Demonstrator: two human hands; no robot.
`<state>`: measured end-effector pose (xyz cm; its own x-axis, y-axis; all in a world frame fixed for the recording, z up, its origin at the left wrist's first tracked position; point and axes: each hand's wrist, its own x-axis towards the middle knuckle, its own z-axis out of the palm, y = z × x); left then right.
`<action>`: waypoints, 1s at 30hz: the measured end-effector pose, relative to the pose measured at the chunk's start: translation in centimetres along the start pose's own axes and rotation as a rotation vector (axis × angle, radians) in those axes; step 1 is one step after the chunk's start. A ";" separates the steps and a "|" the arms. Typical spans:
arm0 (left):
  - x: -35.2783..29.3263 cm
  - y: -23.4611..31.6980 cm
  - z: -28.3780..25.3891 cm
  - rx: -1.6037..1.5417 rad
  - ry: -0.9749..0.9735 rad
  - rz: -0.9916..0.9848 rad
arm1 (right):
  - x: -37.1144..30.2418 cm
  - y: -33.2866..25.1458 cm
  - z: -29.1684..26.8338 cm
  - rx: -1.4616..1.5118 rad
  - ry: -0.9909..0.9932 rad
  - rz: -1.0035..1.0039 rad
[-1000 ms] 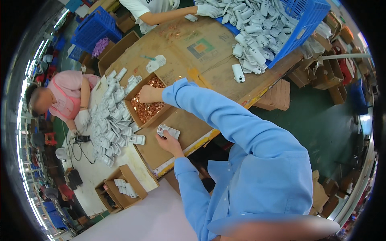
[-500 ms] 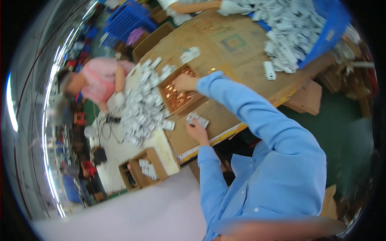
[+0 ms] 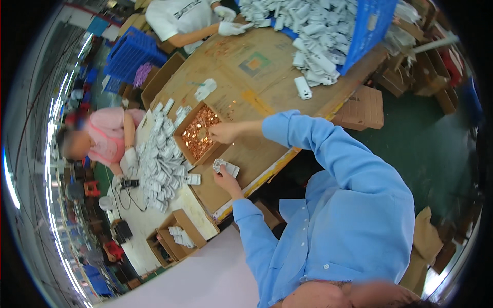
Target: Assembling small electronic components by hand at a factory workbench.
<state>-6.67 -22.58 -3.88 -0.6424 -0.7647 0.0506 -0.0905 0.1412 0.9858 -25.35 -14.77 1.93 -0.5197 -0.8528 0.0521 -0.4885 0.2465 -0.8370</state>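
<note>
My left hand (image 3: 226, 180) grips a white plastic housing (image 3: 232, 169) above the brown tabletop near its front edge. Its open inner side, with moulded detail, faces up. My right hand (image 3: 222, 132) is at the right rim of a cardboard box (image 3: 178, 139) full of small shiny copper-coloured metal pieces (image 3: 199, 123). The right fingers are pinched together; what sits between them is too small to make out. Left of the box lies a heap of white housings (image 3: 159, 159), and a single housing (image 3: 192, 178) rests by the box's near corner.
A blue crate (image 3: 363, 38) spills white housings at the far right, one housing (image 3: 303, 88) lying apart. Across the table a co-worker's gloved hands (image 3: 232, 26) are by that pile. Another person in pink (image 3: 109, 134) sits at left. A divided carton (image 3: 179, 236) stands near left.
My right hand has drawn back from inside the box to its right rim, fingers pinched. My left hand still holds the housing. The view has shifted, showing more of the far co-worker.
</note>
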 end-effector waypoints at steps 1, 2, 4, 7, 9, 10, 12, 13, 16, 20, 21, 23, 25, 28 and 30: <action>-0.1 0.5 0.5 -0.003 -0.020 0.007 | -1.3 -0.3 0.4 -0.034 0.035 -0.042; -0.4 1.1 1.3 -0.011 -0.086 -0.015 | -2.9 -0.7 0.3 -0.067 0.069 -0.078; -1.3 2.4 2.5 -0.018 -0.152 -0.041 | -6.0 -2.0 -0.2 -0.054 0.040 -0.048; -2.3 4.2 5.1 -0.253 -0.266 -0.008 | -10.6 -3.2 -0.4 0.005 0.044 -0.004; -3.6 4.6 6.1 -0.259 -0.296 -0.010 | -12.8 -3.0 -0.4 -0.080 0.206 -0.054; -4.4 4.8 6.5 -0.265 -0.318 -0.010 | -13.9 -3.1 -0.6 -0.078 0.203 -0.053; -5.7 4.9 7.3 -0.246 -0.326 -0.018 | -15.9 -3.4 -1.0 -0.213 0.214 -0.020; -6.3 5.0 7.6 -0.229 -0.336 -0.023 | -16.7 -3.0 -0.8 -0.208 0.206 -0.022; -8.4 5.7 8.5 -0.281 -0.368 -0.100 | -19.4 -1.9 -1.1 -0.304 0.325 -0.062; -10.5 6.2 9.5 -0.260 -0.424 -0.182 | -22.2 -1.6 -1.9 -0.390 0.313 -0.015; -11.1 6.7 9.7 -0.275 -0.428 -0.183 | -22.5 -0.9 -2.1 -0.402 0.302 -0.009; -12.3 7.8 10.0 -0.308 -0.456 -0.185 | -23.6 -0.5 -2.1 -0.335 0.397 -0.048; -13.3 8.5 10.1 -0.413 -0.500 -0.263 | -24.7 -1.2 -3.1 -0.286 0.412 -0.021; -14.4 8.4 10.4 -0.398 -0.545 -0.302 | -26.3 -1.2 -4.4 -0.367 0.378 -0.086; -15.3 8.5 9.8 -0.391 -0.543 -0.318 | -27.2 -2.6 -5.0 -0.537 0.248 -0.067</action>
<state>-5.07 -3.56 2.20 -0.9257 -0.2980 -0.2328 -0.1222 -0.3469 0.9299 -13.47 10.13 5.42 -0.5922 -0.7574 0.2750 -0.7783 0.4493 -0.4386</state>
